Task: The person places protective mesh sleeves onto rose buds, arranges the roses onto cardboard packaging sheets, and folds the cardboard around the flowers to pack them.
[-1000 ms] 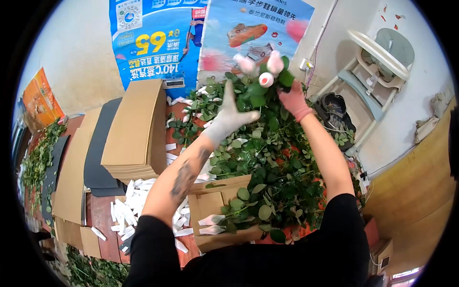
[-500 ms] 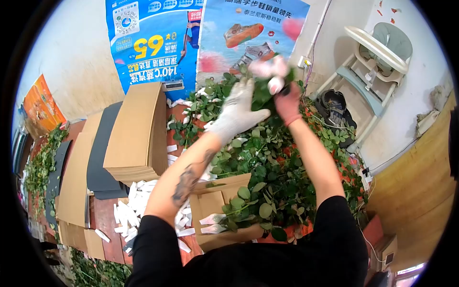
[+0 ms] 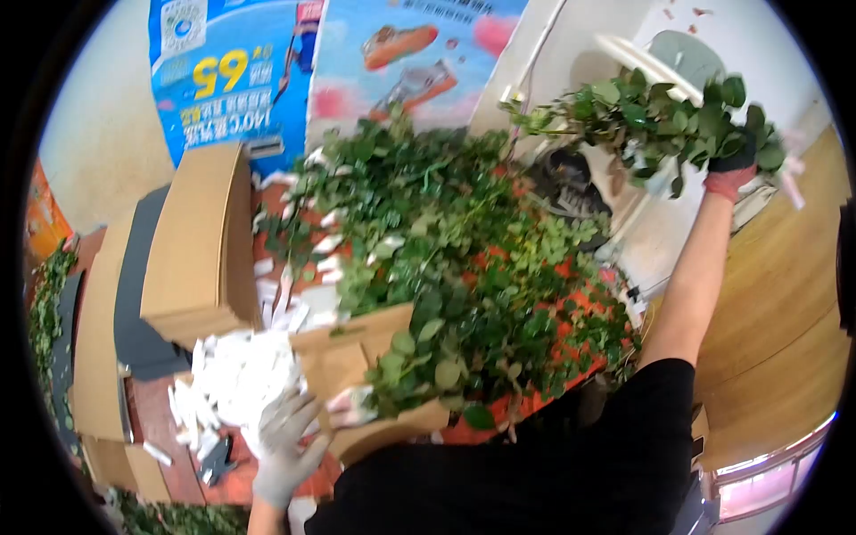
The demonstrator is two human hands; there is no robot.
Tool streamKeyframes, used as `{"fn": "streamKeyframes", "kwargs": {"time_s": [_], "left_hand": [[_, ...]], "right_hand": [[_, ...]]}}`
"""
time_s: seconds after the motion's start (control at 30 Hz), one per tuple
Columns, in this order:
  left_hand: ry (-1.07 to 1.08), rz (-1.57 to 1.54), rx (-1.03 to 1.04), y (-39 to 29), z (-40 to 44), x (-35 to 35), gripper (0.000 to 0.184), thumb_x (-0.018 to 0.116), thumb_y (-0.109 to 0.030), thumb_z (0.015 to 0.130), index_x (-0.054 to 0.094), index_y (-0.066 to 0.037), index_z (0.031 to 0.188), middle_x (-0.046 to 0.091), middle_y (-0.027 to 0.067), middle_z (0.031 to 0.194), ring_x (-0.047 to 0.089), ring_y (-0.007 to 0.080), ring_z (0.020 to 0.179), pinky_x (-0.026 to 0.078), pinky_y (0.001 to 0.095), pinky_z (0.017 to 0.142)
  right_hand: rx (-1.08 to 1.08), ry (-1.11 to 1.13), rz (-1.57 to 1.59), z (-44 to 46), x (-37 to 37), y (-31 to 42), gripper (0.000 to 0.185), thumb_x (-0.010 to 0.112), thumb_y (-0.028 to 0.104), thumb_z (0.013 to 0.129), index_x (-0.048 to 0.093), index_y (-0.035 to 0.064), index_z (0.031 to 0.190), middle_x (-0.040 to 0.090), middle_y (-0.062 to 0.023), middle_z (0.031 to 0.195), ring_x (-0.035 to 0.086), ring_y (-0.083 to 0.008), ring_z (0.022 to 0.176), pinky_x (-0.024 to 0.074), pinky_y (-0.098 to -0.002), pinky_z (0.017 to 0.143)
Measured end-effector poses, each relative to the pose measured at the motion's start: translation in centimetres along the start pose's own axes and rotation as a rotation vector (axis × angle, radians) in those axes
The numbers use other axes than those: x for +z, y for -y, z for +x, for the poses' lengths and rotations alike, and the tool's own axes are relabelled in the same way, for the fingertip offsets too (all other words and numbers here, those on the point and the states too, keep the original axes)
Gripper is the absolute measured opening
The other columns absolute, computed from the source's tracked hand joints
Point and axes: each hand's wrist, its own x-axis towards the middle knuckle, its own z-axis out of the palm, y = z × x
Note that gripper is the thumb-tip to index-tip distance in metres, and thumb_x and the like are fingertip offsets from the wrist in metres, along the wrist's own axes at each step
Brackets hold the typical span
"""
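Note:
In my right hand (image 3: 735, 168), gloved in red and black, is a bunch of leafy rose stems (image 3: 655, 125), held out at the far right with the stem ends pointing left. Blurred pale pink blooms (image 3: 792, 183) stick out beyond the hand. My left hand (image 3: 290, 437), in a whitish glove, hovers low at the near edge of a heap of white sleeves (image 3: 245, 374), its fingers apart. Just right of it, pink-and-white rosebuds (image 3: 352, 406) lie in an open cardboard box (image 3: 334, 361).
A large heap of leafy rose stems (image 3: 446, 232) covers the table's middle. Stacked cardboard sheets (image 3: 192, 236) stand to the left beside dark sheets (image 3: 147, 312). A dark tool-like object (image 3: 217, 461) lies near the white sleeves. Behind the raised stems is a high chair (image 3: 682, 62).
My right hand has swung far right with the rose stems, which now lie sideways. My left hand has left the flowers and dropped to the white sleeves. The view has turned right.

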Motion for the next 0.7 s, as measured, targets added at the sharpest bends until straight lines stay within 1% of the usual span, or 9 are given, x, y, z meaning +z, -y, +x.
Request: {"fn": "streamKeyframes", "kwargs": {"time_s": [0.03, 0.07, 0.13, 0.2, 0.3, 0.4, 0.53, 0.67, 0.7], "left_hand": [[0.000, 0.074, 0.024, -0.1, -0.3, 1.2, 0.039, 0.070, -0.019, 0.071, 0.064, -0.003, 0.106, 0.062, 0.0176, 0.112, 0.056, 0.0375, 0.109, 0.041, 0.0463, 0.095], [0.070, 0.084, 0.002, -0.7, 0.3, 1.6, 0.041, 0.071, -0.023, 0.073, 0.063, -0.003, 0.109, 0.060, 0.0182, 0.116, 0.054, 0.0381, 0.112, 0.039, 0.0476, 0.097], [0.010, 0.197, 0.054, -0.8, 0.9, 2.7, 0.041, 0.070, -0.022, 0.075, 0.061, -0.003, 0.110, 0.060, 0.0187, 0.115, 0.054, 0.0388, 0.112, 0.041, 0.0484, 0.095], [-0.052, 0.211, -0.039, -0.6, -0.5, 3.4, 0.037, 0.068, -0.023, 0.076, 0.062, -0.003, 0.106, 0.060, 0.0186, 0.116, 0.054, 0.0387, 0.111, 0.042, 0.0484, 0.093], [0.013, 0.197, -0.067, -1.2, -1.1, 3.9, 0.038, 0.064, -0.028, 0.080, 0.061, -0.004, 0.109, 0.058, 0.0183, 0.119, 0.052, 0.0381, 0.114, 0.041, 0.0480, 0.095], [0.168, 0.246, -0.085, -1.6, -0.1, 6.1, 0.052, 0.064, -0.032, 0.081, 0.055, 0.000, 0.120, 0.051, 0.0191, 0.130, 0.046, 0.0360, 0.122, 0.036, 0.0463, 0.101], [0.239, 0.303, -0.089, -1.9, -0.7, 8.0, 0.062, 0.060, -0.040, 0.082, 0.049, 0.002, 0.127, 0.044, 0.0207, 0.136, 0.039, 0.0367, 0.128, 0.032, 0.0479, 0.104], [0.260, 0.290, -0.072, -2.0, -0.9, 8.0, 0.059, 0.062, -0.038, 0.081, 0.051, 0.002, 0.124, 0.046, 0.0210, 0.133, 0.040, 0.0370, 0.126, 0.032, 0.0472, 0.103], [0.240, 0.304, -0.053, -1.9, -1.2, 8.2, 0.058, 0.063, -0.037, 0.080, 0.053, 0.002, 0.122, 0.047, 0.0209, 0.132, 0.042, 0.0371, 0.125, 0.034, 0.0468, 0.102]], "right_hand": [[-0.258, -0.113, -0.446, 0.1, 0.0, 4.5, 0.046, 0.050, 0.021, 0.090, 0.047, 0.0031, 0.132, 0.051, -0.0102, 0.134, 0.047, -0.0236, 0.120, 0.0320, -0.0332, 0.105], [-0.284, -0.079, -0.437, -0.3, 1.0, 6.5, 0.045, 0.051, 0.018, 0.089, 0.047, 0.0019, 0.131, 0.052, -0.0120, 0.132, 0.049, -0.0248, 0.118, 0.0343, -0.0334, 0.103], [-0.065, 0.150, -0.019, -0.9, 3.3, 9.6, 0.044, 0.053, 0.012, 0.087, 0.049, -0.0004, 0.128, 0.055, -0.0155, 0.127, 0.053, -0.0272, 0.114, 0.0390, -0.0336, 0.099], [0.076, 0.438, 0.190, -4.7, 5.9, 13.9, 0.043, 0.054, 0.006, 0.084, 0.051, -0.0028, 0.126, 0.057, -0.0190, 0.123, 0.057, -0.0296, 0.110, 0.0436, -0.0339, 0.096], [-0.221, 0.689, -0.079, -13.2, 6.3, 25.7, 0.049, 0.054, 0.000, 0.078, 0.049, -0.0020, 0.127, 0.057, -0.0188, 0.123, 0.054, -0.0302, 0.114, 0.0426, -0.0359, 0.097], [-0.686, 0.764, 0.022, -20.4, 10.8, 34.0, 0.054, 0.054, 0.004, 0.077, 0.045, 0.0032, 0.130, 0.053, -0.0141, 0.124, 0.050, -0.0251, 0.116, 0.0410, -0.0373, 0.096], [-0.648, 1.153, 0.007, -26.1, 12.2, 42.1, 0.041, 0.045, 0.010, 0.081, 0.051, 0.0067, 0.122, 0.054, -0.0090, 0.091, 0.056, -0.0222, 0.085, 0.0441, -0.0348, 0.072], [-0.609, 1.031, 0.246, -35.2, 15.0, 43.9, 0.033, 0.041, 0.014, 0.084, 0.054, 0.0092, 0.114, 0.055, -0.0067, 0.085, 0.056, -0.0220, 0.075, 0.0431, -0.0347, 0.067], [-0.574, 1.236, 0.196, -35.2, 14.9, 45.1, 0.037, 0.044, 0.014, 0.082, 0.054, 0.0082, 0.118, 0.054, -0.0074, 0.089, 0.056, -0.0201, 0.079, 0.0437, -0.0336, 0.068]]}}
